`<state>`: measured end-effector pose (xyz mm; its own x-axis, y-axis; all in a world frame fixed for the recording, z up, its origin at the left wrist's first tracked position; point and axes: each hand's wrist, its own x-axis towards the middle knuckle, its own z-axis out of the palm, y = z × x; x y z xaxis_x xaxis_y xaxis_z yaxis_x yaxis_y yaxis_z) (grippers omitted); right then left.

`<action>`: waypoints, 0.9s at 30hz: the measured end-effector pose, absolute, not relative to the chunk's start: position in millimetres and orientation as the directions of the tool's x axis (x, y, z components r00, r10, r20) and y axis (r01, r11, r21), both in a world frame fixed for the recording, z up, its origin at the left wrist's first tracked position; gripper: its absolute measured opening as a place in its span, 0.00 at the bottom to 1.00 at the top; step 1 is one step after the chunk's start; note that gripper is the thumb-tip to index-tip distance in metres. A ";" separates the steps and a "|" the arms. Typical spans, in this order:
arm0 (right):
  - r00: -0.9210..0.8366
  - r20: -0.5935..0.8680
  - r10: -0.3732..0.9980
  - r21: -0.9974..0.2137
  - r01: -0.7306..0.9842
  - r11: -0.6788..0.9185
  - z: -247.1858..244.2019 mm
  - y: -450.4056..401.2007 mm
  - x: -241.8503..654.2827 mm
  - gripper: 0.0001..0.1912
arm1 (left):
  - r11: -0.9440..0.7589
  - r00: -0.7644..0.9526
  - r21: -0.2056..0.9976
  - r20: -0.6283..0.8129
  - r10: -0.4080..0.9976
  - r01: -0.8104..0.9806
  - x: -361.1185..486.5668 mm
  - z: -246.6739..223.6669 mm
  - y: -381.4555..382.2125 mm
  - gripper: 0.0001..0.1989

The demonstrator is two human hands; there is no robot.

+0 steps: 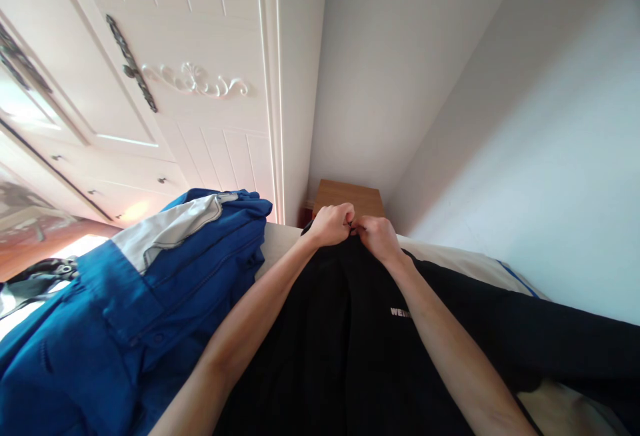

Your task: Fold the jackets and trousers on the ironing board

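Note:
A black garment (320,329) with small white lettering on its front lies spread out on the bed, one sleeve stretching to the right edge. At its top edge, near the collar, my left hand (332,224) is closed with fingers pinched on the black fabric. Close beside it, almost touching, my right hand (379,236) is also closed, its fingertips pinching the same edge. Both forearms pass over the garment. A blue and light grey jacket (200,269) lies on the left, apart from my hands.
Beyond the bed (460,257) stands a small wooden cabinet (350,195) in the corner. A white wardrobe (215,116) with ornate handles fills the upper left. A pale wall (550,156) runs along the right. Black straps (45,269) lie at the far left.

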<state>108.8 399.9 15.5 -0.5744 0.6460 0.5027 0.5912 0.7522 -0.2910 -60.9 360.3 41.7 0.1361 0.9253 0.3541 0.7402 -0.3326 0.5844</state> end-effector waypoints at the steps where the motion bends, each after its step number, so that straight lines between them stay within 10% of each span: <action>1: -0.570 0.506 0.648 -0.305 0.584 0.752 15.1 400.9 109.6 0.17 | -0.324 0.128 0.602 0.346 0.930 0.730 -61.7 41.6 360.6 0.11; 14: -0.421 0.514 0.747 -0.489 0.572 0.658 34.4 391.5 102.0 0.12 | -0.338 0.089 0.791 0.343 0.935 0.510 -85.7 17.0 379.6 0.07; 22: -0.570 0.077 0.818 -0.230 0.788 0.571 46.4 312.1 103.3 0.24 | -0.282 0.015 0.631 0.394 0.919 0.723 -79.5 27.7 364.8 0.05; 27: -0.454 0.140 0.880 -0.383 0.795 0.471 33.1 291.1 117.6 0.12 | -0.120 -0.166 0.583 0.413 0.896 0.803 -67.7 51.3 312.7 0.04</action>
